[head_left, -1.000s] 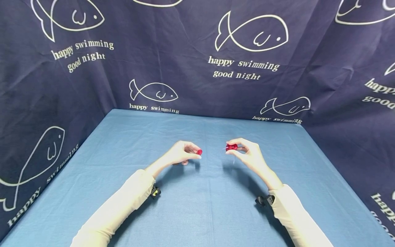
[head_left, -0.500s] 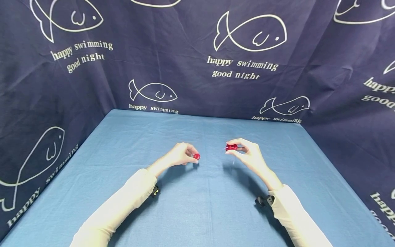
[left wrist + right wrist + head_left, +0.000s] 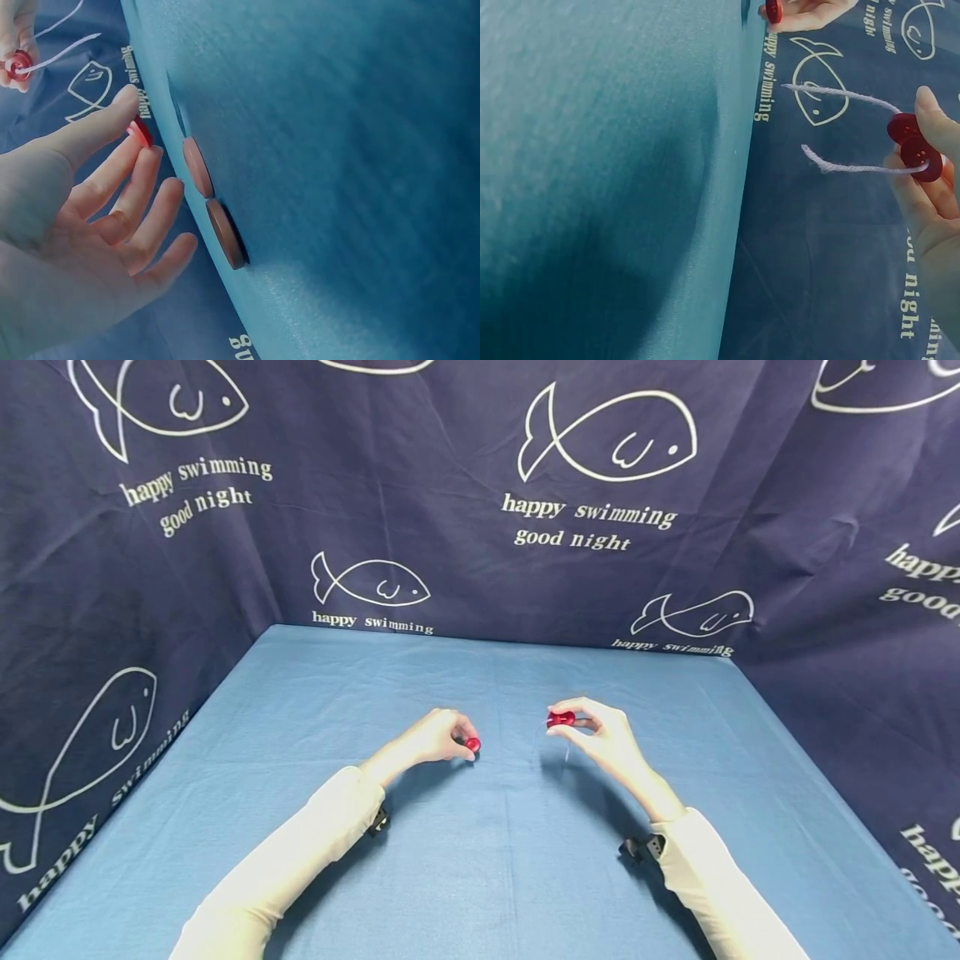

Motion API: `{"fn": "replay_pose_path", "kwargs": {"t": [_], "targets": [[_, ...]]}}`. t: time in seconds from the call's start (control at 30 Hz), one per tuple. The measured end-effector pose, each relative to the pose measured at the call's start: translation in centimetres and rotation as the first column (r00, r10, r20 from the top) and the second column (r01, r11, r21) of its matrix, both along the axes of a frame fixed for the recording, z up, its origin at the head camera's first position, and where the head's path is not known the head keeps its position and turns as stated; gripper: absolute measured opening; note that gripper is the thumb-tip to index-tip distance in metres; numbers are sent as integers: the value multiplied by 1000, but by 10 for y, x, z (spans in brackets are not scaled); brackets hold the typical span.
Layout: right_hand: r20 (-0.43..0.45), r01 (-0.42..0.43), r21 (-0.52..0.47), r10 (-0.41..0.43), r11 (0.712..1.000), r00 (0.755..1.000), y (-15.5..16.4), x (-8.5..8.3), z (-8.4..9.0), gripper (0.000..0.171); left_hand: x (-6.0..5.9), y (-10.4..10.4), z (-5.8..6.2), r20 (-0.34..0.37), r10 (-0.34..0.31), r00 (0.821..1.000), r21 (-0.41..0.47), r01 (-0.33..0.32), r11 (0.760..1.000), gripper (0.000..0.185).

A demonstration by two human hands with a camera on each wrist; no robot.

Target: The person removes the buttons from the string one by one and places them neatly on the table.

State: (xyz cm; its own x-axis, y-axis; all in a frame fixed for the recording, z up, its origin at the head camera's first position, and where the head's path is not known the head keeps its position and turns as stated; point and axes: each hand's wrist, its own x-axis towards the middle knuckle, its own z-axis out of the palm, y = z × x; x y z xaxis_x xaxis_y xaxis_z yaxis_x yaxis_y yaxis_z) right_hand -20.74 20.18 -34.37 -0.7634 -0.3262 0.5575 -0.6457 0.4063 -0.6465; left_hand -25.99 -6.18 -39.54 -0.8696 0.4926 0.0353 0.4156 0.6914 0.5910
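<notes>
My left hand (image 3: 437,737) pinches a round red button (image 3: 472,744) between thumb and fingertip, low over the cloth. In the left wrist view that button (image 3: 140,132) shows edge-on, with the other fingers loosely spread. My right hand (image 3: 602,733) holds two overlapping red buttons between thumb and fingers; the front button (image 3: 921,159) has small holes. A pale lilac string (image 3: 847,94) runs from them, and its two loose ends stick out toward the left hand. Below the left hand, a pinkish button-like disc (image 3: 197,166) and a brown disc (image 3: 226,234) lie on the cloth, hidden in the head view.
A blue cloth (image 3: 450,877) covers the table. Dark navy curtains (image 3: 465,485) printed with fish and lettering stand behind and at both sides. Small black wrist devices (image 3: 636,849) sit under the sleeves.
My left hand has come down toward the cloth and slightly nearer me, with the red button turned to show its face more. The right hand has barely moved.
</notes>
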Motion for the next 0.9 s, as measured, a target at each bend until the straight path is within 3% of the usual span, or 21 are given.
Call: {"fn": "replay_pose_path", "kwargs": {"t": [0.1, 0.4, 0.9], "targets": [[5, -3, -5, 3, 1000, 1000, 0, 0, -1, 26, -1, 0, -1, -37, -3, 999, -65, 1, 998, 26], [-11, 1, -10, -1, 1000, 1000, 0, 0, -5, 27, 1, 0, -2, -22, 46, 999, -207, -50, 977, 25], [-8, -27, -28, 27, 999, 1000, 0, -2, -12, 27, 2, 1, -3, 14, 89, 996, -233, -83, 969, 27]]}}
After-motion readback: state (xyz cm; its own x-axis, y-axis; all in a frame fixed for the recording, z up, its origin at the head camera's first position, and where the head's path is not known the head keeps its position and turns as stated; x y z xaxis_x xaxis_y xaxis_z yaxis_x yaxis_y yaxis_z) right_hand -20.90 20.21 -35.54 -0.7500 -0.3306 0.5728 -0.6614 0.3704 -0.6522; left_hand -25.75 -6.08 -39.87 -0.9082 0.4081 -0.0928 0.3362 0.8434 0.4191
